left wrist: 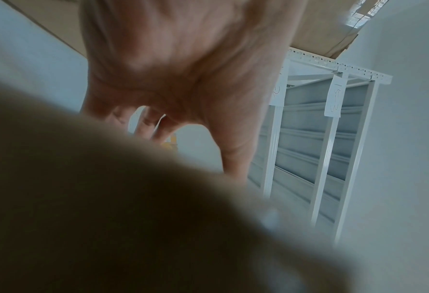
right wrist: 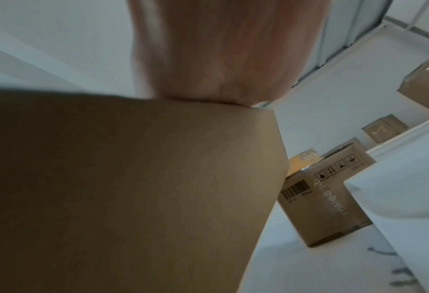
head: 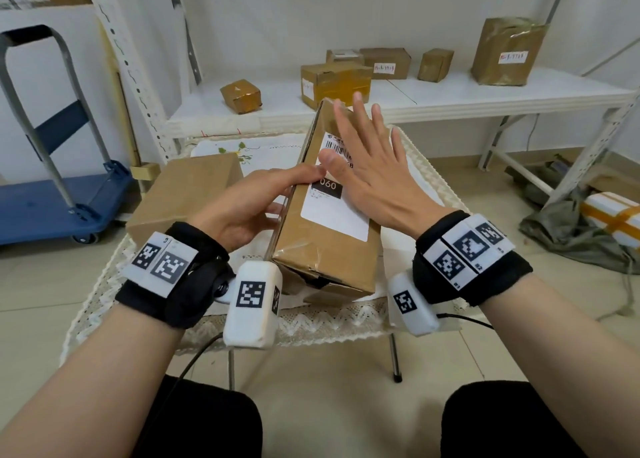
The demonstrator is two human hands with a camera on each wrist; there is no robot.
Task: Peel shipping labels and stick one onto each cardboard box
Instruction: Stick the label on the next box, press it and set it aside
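Note:
A long cardboard box (head: 325, 249) lies on the small cloth-covered table (head: 329, 315), with a white shipping label (head: 332, 211) on its top face. My right hand (head: 363, 166) lies flat on the label, fingers straight and spread. My left hand (head: 256, 201) holds the box's left side, thumb on the top edge beside the label, fingers down the side wall. A second, plain cardboard box (head: 187, 194) sits to the left on the table. In the right wrist view the box (right wrist: 123, 188) fills the lower left under my palm (right wrist: 228, 51).
A white shelf (head: 450, 94) behind the table carries several taped brown boxes (head: 334, 81), some with labels. A blue platform trolley (head: 52, 204) stands at the left. Bags and a taped white parcel (head: 613, 215) lie on the floor at the right.

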